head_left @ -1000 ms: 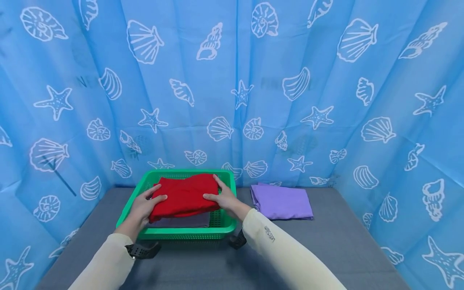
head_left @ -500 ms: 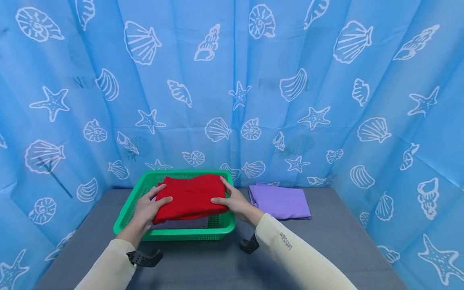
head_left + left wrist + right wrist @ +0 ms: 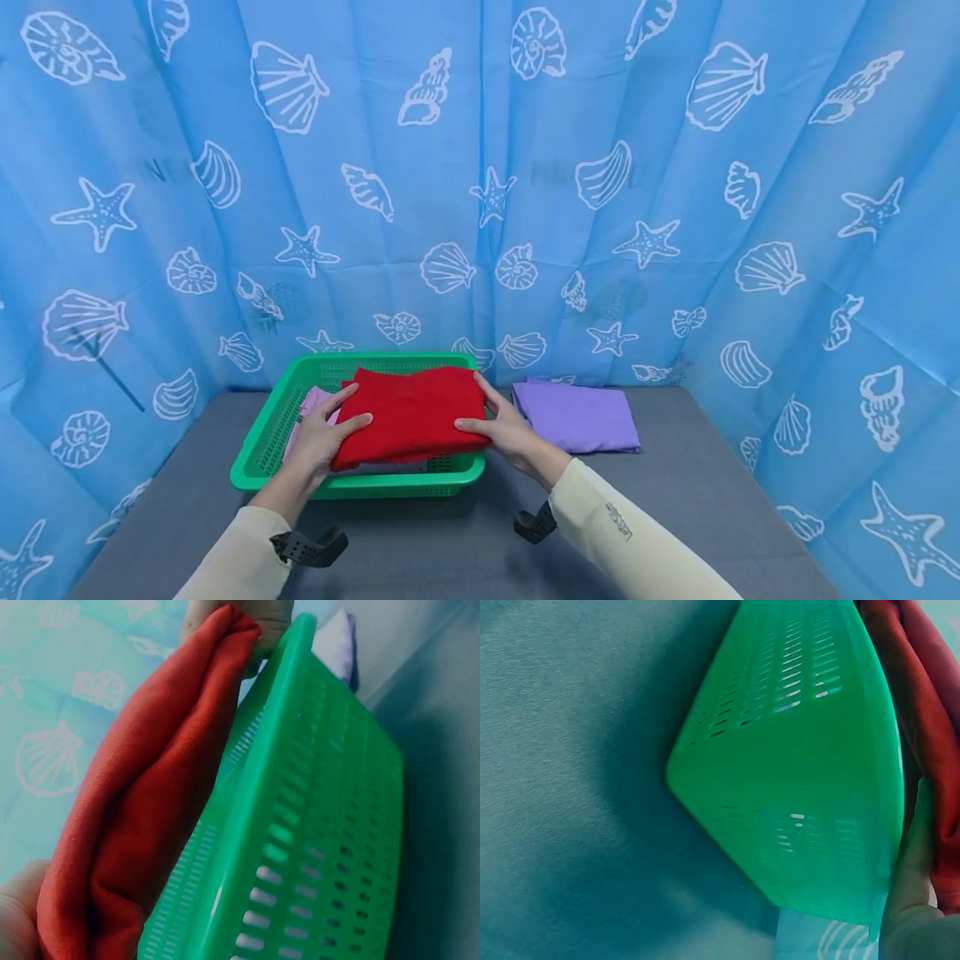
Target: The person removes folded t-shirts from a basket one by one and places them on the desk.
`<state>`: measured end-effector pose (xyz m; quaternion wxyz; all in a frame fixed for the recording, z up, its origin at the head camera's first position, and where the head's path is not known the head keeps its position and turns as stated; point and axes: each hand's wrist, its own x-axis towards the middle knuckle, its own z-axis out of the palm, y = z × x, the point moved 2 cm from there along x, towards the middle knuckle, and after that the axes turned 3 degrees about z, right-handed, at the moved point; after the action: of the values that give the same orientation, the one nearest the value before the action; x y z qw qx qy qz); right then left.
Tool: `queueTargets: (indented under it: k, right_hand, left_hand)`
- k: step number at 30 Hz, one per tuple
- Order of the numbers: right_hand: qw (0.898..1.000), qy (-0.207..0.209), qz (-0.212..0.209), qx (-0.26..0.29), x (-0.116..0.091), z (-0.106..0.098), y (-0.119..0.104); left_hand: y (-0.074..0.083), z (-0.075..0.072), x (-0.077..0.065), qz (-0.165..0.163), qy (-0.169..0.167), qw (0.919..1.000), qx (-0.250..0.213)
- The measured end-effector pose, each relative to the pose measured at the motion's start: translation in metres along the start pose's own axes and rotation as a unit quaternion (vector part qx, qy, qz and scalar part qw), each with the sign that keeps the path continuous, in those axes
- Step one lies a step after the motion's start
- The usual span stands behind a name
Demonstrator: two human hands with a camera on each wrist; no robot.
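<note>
Both hands hold a folded red cloth [image 3: 412, 417] above the green plastic basket [image 3: 255, 450]. At its left end my left hand [image 3: 318, 437] grips it, thumb on top. The right hand [image 3: 510, 429] grips the opposite end, also with its thumb over the top. In the left wrist view the red cloth [image 3: 150, 780] shows its folded layers beside the basket rim [image 3: 262, 772]. In the right wrist view the fingers of the right hand [image 3: 919, 900] reach under the cloth [image 3: 922, 712]. Pink cloth [image 3: 311, 404] shows inside the basket, partly hidden by the left hand and the red cloth.
A folded purple cloth [image 3: 581, 417] lies on the grey table [image 3: 645, 500], right of the basket. Behind the table hangs a blue curtain [image 3: 450, 208] with white shells and starfish, which also runs along both sides.
Both hands have moved the red cloth to the right, toward the basket's right side. More of the pink cloth in the basket now shows at the left.
</note>
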<state>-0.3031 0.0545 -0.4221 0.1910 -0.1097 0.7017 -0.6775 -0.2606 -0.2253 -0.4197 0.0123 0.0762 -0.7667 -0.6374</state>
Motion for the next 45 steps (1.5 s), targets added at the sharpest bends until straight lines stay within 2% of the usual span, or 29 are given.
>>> queueTargets:
  k: [2,8,13,22,30,38,45]
  right_hand:
    - [1.0,-0.002,0.0,0.009,-0.004,-0.003,0.002]
    - [0.999,-0.006,-0.001,0.036,-0.014,-0.013,0.005]
    - [0.999,-0.008,-0.007,0.038,-0.025,-0.022,0.005]
    - [0.999,0.02,-0.006,0.049,-0.043,-0.035,0.005]
    - [0.998,0.035,-0.009,0.041,-0.061,-0.048,0.007]
    - [0.997,0.046,0.0,0.065,-0.078,-0.062,0.013]
    - [0.996,0.043,0.005,0.075,-0.09,-0.074,0.017]
  left_hand:
    - [0.0,0.004,-0.001,0.005,-0.004,1.0,-0.006]
    - [0.0,0.015,-0.003,0.032,0.006,0.9993,0.019]
    - [0.001,0.025,-0.007,0.054,0.012,0.9981,0.026]
    - [0.004,0.044,-0.013,0.09,0.018,0.9954,0.028]
    - [0.004,0.062,-0.019,0.092,0.01,0.9956,0.015]
    - [0.006,0.081,-0.025,0.094,-0.009,0.9955,-0.012]
    - [0.006,0.095,-0.027,0.116,-0.017,0.9931,0.008]
